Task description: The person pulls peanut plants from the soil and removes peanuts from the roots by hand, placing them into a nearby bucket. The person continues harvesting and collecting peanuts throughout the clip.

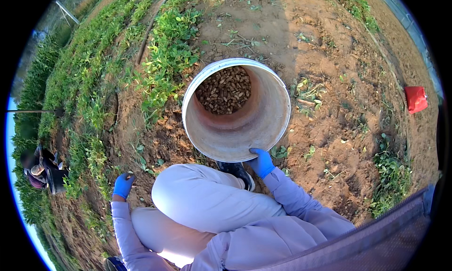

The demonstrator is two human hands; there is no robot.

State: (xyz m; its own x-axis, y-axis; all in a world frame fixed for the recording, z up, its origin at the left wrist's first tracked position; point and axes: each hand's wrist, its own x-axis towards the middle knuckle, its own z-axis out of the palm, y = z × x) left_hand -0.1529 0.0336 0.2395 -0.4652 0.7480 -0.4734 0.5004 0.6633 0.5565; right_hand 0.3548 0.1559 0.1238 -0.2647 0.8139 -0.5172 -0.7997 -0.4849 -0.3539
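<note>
My right hand [262, 163], in a blue glove, grips the near rim of a white plastic bucket [263, 112]. The bucket's mouth is turned towards me, and a layer of soil-covered peanuts in their shells [226, 91] covers its bottom. Over on the left, my left hand [123, 185], gloved in blue too, hangs low beside my knee, near the bare soil and low green plants. Its fingers are bent; whether something small is between the fingertips cannot be made out.
Leafy peanut plants [173, 48] run along the left, with a long pole [150, 31] among them. A person [37, 168] crouches at far left by a dark bucket [56, 181]. Uprooted plants [307, 94] lie to the right. A red bag [416, 99] sits farther right.
</note>
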